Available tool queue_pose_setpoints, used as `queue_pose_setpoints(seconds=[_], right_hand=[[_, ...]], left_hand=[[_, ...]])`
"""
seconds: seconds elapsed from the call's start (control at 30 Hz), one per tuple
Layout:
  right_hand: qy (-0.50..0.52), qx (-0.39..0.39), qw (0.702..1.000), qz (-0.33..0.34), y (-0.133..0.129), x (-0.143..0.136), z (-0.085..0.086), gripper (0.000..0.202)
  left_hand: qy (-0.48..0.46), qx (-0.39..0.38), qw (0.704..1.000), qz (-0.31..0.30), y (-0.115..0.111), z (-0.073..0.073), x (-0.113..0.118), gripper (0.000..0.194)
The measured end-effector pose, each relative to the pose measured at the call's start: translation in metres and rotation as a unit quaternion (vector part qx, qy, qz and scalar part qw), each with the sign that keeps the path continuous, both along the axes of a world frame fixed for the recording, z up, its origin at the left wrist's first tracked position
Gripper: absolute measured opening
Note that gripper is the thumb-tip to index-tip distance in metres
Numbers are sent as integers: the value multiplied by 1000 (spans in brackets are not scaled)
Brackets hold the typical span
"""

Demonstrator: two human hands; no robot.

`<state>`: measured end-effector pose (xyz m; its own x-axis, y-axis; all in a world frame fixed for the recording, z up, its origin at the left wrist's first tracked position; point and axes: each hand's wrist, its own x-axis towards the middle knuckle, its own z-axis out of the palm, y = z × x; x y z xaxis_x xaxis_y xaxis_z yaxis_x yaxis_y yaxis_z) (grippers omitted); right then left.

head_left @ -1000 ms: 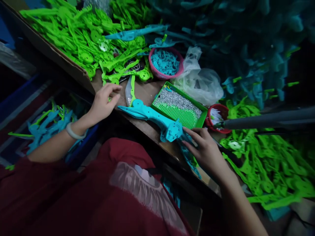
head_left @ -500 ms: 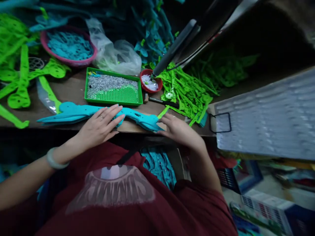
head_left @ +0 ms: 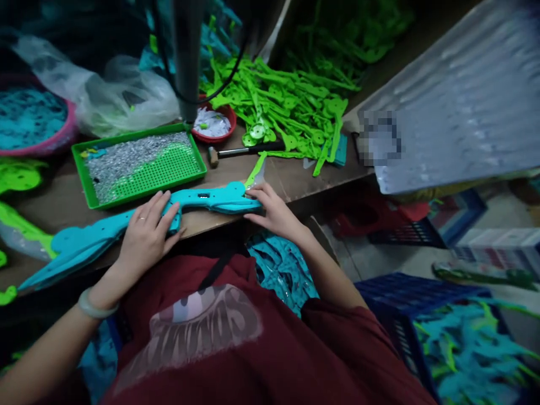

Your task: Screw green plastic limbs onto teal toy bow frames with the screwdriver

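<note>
Along the table's front edge lies a long turquoise plastic toy piece [head_left: 211, 198], curved, with small holes and a short block hanging from its middle. A lime-green arm [head_left: 256, 169] with a clear sheet behind it sticks up at its right end. My left hand [head_left: 145, 228] is closed over the middle of the piece, thumb on the near side. My right hand [head_left: 274, 211] grips the right end near the green arm, fingers above and thumb below. Its fingertips partly hide that end.
Behind stands a green tray [head_left: 145, 166] of small metal screws. Near it are a red bowl [head_left: 215, 121] of white bits, a hammer [head_left: 240, 150] and a heap of lime-green arms [head_left: 287, 107]. A pink basin [head_left: 59, 138] is left, a blue crate [head_left: 405, 315] lower right.
The view has turned right, so the table things sit farther left and the blue crate shows. The toy piece is tilted more in view, and both hands stay on it.
</note>
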<state>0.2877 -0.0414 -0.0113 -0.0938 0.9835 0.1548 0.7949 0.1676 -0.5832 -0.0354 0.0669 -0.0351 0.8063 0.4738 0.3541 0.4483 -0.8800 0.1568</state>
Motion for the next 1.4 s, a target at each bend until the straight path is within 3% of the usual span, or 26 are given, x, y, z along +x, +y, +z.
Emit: queue_pose_setpoints(seconds=[0.23, 0.37, 0.5, 0.6, 0.67, 0.83, 0.93, 1.03, 1.17, 1.3, 1.4], right_hand=[[129, 85, 988, 11, -3, 18, -19, 46], [20, 72, 997, -7, -10, 16, -25, 47], [-83, 88, 990, -66, -9, 23, -24, 33], [-175, 119, 976, -46, 9, 39, -20, 37], [-259, 120, 958, 10, 27, 48, -16, 38], [-334, 135, 920, 154, 59, 52, -5, 34], [-316, 109, 929, 159, 63, 56, 0, 32], [-287, 42, 949, 122, 75, 70, 8, 26], [-335, 37, 940, 53, 120, 89, 12, 21], [-358, 40, 923, 135, 162, 88, 8, 14], [-364, 86, 911, 175, 167, 89, 14, 11]], left_hand=[[-4, 9, 1000, -6, 4, 0, -5, 71], [9, 11, 1000, -16, 6, 4, -10, 77], [37, -24, 999, -30, 8, 22, -9, 78], [50, -53, 997, -40, 7, 40, 9, 77], [64, -52, 994, -66, 7, 48, 29, 77], [159, -2, 983, -91, 11, 42, 67, 67], [165, 22, 983, -79, 14, 33, 66, 64], [165, 27, 983, -73, 13, 28, 60, 65], [159, 21, 985, -68, 10, 26, 59, 64], [150, 21, 987, -56, 10, 26, 62, 61], [139, 24, 988, -55, 9, 25, 62, 58]])
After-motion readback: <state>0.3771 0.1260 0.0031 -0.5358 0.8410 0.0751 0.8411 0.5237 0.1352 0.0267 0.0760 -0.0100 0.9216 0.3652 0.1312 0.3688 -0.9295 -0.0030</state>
